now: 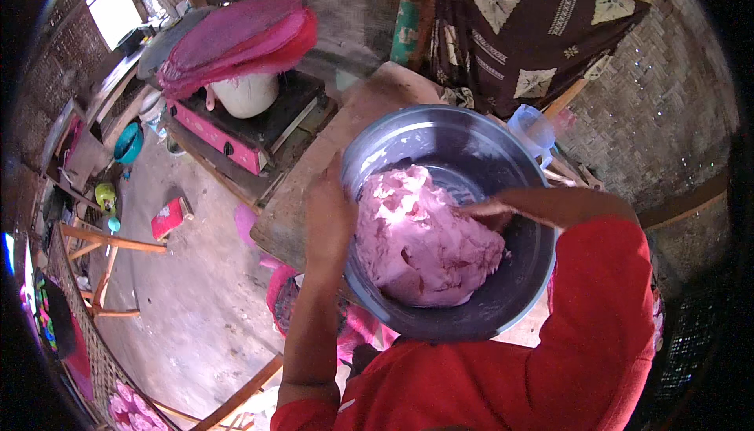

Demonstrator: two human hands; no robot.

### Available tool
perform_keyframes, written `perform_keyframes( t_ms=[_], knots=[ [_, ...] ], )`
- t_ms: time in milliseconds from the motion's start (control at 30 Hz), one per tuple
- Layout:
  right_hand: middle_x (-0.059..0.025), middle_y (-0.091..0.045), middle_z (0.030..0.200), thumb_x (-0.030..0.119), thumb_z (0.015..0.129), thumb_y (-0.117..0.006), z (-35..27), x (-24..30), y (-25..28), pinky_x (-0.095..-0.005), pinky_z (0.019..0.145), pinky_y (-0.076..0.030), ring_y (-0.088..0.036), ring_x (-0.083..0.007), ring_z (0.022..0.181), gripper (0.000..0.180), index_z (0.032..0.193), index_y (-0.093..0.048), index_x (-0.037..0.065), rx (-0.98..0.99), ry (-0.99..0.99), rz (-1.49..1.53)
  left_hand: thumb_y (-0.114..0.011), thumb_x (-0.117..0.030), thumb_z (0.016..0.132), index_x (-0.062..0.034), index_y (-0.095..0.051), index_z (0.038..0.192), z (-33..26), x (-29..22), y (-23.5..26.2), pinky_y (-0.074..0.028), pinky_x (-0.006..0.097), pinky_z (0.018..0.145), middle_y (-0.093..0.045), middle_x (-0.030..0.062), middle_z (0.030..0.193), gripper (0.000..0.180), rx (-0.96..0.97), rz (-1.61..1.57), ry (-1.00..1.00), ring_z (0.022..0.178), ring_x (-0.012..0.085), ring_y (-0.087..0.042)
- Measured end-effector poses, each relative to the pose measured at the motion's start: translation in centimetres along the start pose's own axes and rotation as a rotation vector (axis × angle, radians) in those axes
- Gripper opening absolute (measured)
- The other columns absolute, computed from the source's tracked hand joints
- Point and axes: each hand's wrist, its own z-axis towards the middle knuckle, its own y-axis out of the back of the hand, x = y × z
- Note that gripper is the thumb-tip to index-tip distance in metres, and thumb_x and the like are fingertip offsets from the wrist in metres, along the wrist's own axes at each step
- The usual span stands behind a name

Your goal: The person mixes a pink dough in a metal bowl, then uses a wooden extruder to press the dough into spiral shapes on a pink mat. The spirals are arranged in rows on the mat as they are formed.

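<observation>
A large lump of pink dough [424,246] fills the left and middle of a round grey-blue basin [518,305]. Its surface is rough and uneven, with darker creases. At the basin's left rim, my left hand [333,199] is closed on the edge; some of its fingers are hidden. My right hand [496,210] reaches in over the right rim and grips the dough's upper right side, its fingertips partly sunk in. Pale smears coat the basin's inner wall.
A wooden table [385,89] carries the basin. Left of it, a white pot [247,95] under a pink mesh cover [236,42] stands on a pink-fronted stove [212,136]. A translucent jug [532,129] is just past the right rim. A red packet [170,218] lies on the floor.
</observation>
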Motion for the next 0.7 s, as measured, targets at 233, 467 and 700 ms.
perform_keyframes(
  t_ms=[233,467,700],
  knots=[
    [-0.0092,-0.055,0.131,0.068,0.084,-0.052,1.8,-5.5,-11.1,-0.0492,0.100,-0.044,-0.056,-0.0289,0.115,0.076,0.138,-0.044,0.015,-0.451,0.237,0.571,-0.054,0.001,0.078,-0.0104,-0.054,0.130,0.4,0.4,-0.1,-0.048,0.046,0.089,-0.062,0.0187,0.117,0.053,-0.010,-0.106,-0.100,0.103,0.0386,-0.061],
    [-0.0234,-0.063,0.099,0.062,0.088,-0.054,-3.1,0.0,-18.4,-0.0431,0.087,-0.054,-0.067,-0.0312,0.088,0.081,0.118,-0.046,-0.013,-0.372,0.690,0.357,-0.052,0.001,0.081,-0.0049,-0.052,0.131,1.0,0.7,-0.1,-0.045,0.044,0.094,-0.058,0.0221,0.123,0.050,0.049,-0.091,-0.196,0.110,0.0393,-0.057],
    [-0.0278,-0.016,0.152,0.021,0.084,-0.063,0.3,0.9,-22.1,-0.0483,0.110,-0.034,-0.028,-0.0492,0.135,0.069,0.144,-0.033,0.006,-1.132,0.522,-1.507,-0.048,0.004,0.081,-0.0008,-0.049,0.133,1.1,0.7,-0.4,-0.045,0.047,0.094,-0.055,0.0256,0.125,0.052,0.102,-0.139,-0.218,0.110,0.0431,-0.056]
  ],
)
